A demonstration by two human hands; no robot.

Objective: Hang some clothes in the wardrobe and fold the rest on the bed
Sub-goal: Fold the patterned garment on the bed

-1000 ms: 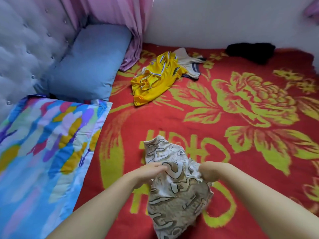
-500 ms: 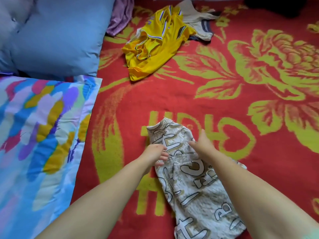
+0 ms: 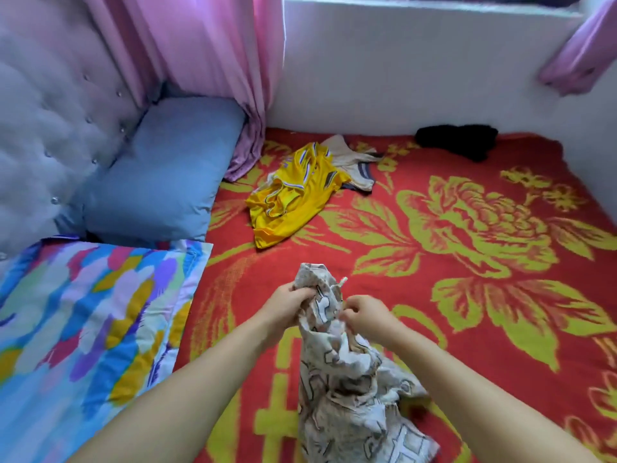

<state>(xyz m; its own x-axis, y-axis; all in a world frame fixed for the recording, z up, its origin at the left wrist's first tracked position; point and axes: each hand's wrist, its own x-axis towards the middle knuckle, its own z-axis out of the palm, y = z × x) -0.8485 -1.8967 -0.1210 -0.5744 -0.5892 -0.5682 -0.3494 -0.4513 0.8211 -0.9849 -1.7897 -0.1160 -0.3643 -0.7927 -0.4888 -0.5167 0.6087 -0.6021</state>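
Observation:
A beige garment with a brown letter print is bunched up above the red and yellow flowered bed cover. My left hand grips its top edge on the left. My right hand pinches the same top edge on the right, close to the left hand. Its lower part hangs crumpled toward me. Farther back lies a yellow jersey, partly over a beige and navy garment. A black garment lies by the white wall.
A colourful patterned pillow and a blue pillow lie at the left against a tufted headboard. A pink curtain hangs down onto the bed corner. The white wall borders the far side.
The printed garment lay flat under my hands; now both hands have gathered its top and lifted it, so it bunches. The view has tilted up toward the wall.

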